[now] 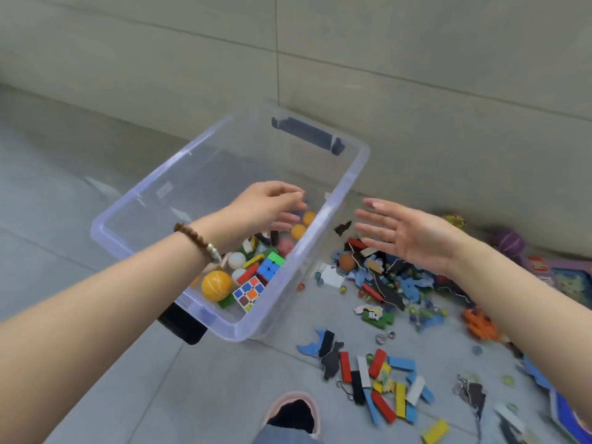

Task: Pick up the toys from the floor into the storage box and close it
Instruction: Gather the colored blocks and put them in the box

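Observation:
A clear plastic storage box (pixel 349 181) with dark handles stands open on the floor and holds balls, two puzzle cubes (pixel 248 291) and small blocks. My left hand (pixel 269 206) hovers over the box interior, fingers loosely curled, with nothing visible in it. My right hand (pixel 407 233) is spread open to the right of the box, above a heap of puzzle pieces and toys (pixel 384 277). Coloured wooden blocks (pixel 381 382) lie scattered on the floor nearer to me.
A tiled wall runs behind the box. An orange toy (pixel 480 323), a purple ball (pixel 509 241) and a flat puzzle board (pixel 563 277) lie at the right. My foot in a pink slipper (pixel 293 411) stands at the bottom centre. Grey floor tiles extend to the left.

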`<state>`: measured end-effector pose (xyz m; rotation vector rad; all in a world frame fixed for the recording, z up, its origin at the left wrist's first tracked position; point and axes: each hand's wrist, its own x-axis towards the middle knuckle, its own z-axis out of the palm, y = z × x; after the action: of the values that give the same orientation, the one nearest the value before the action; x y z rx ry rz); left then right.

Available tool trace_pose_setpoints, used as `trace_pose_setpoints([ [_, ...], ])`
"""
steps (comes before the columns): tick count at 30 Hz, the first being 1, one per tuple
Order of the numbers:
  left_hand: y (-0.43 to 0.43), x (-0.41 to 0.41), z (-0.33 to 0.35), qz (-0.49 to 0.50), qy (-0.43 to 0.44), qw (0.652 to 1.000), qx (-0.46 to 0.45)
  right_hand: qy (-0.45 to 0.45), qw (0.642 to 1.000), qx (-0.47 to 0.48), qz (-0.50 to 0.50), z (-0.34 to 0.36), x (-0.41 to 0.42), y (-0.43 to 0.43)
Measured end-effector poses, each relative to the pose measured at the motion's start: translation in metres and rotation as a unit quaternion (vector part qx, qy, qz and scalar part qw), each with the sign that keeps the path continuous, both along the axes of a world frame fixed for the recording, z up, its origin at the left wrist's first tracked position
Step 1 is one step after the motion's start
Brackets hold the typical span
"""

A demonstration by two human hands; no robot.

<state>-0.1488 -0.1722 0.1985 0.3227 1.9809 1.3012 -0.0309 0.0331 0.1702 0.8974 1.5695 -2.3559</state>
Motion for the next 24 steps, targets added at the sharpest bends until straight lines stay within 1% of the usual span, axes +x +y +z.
trace_pose_setpoints([
  [1,0.014,0.012,0.005,-0.036,0.003,0.999,0.016,-0.018,1.000,0.014,-0.009,-0.006,0.021,0.013],
  [3,0.041,0.040,0.009,-0.102,0.007,0.994,0.027,-0.065,0.996,0.053,0.003,-0.021,0.066,0.033],
  [6,0.077,0.083,-0.013,-0.197,-0.009,0.980,0.007,-0.147,0.980,0.125,0.051,-0.054,0.131,0.047],
  [8,0.091,0.111,-0.046,-0.258,-0.017,0.965,-0.036,-0.185,0.969,0.152,0.063,-0.082,0.166,0.046],
  [11,0.093,0.144,-0.111,-0.323,-0.019,0.932,-0.165,-0.228,0.947,0.210,0.083,-0.129,0.203,0.035],
  [14,0.076,0.167,-0.163,-0.315,-0.054,0.901,-0.294,-0.273,0.914,0.276,0.116,-0.170,0.223,0.017],
  [15,0.070,0.173,-0.176,-0.311,-0.071,0.891,-0.322,-0.280,0.908,0.288,0.121,-0.181,0.228,0.009],
  [17,0.059,0.186,-0.197,-0.313,-0.081,0.881,-0.347,-0.276,0.900,0.315,0.120,-0.199,0.233,-0.006],
  [19,0.055,0.198,-0.210,-0.309,-0.045,0.888,-0.337,-0.248,0.899,0.351,0.089,-0.211,0.232,-0.018],
  [21,0.057,0.206,-0.219,-0.290,0.002,0.906,-0.309,-0.220,0.897,0.380,0.050,-0.218,0.228,-0.028],
  [24,0.064,0.215,-0.226,-0.247,0.028,0.933,-0.259,-0.205,0.877,0.434,0.017,-0.224,0.220,-0.038],
])
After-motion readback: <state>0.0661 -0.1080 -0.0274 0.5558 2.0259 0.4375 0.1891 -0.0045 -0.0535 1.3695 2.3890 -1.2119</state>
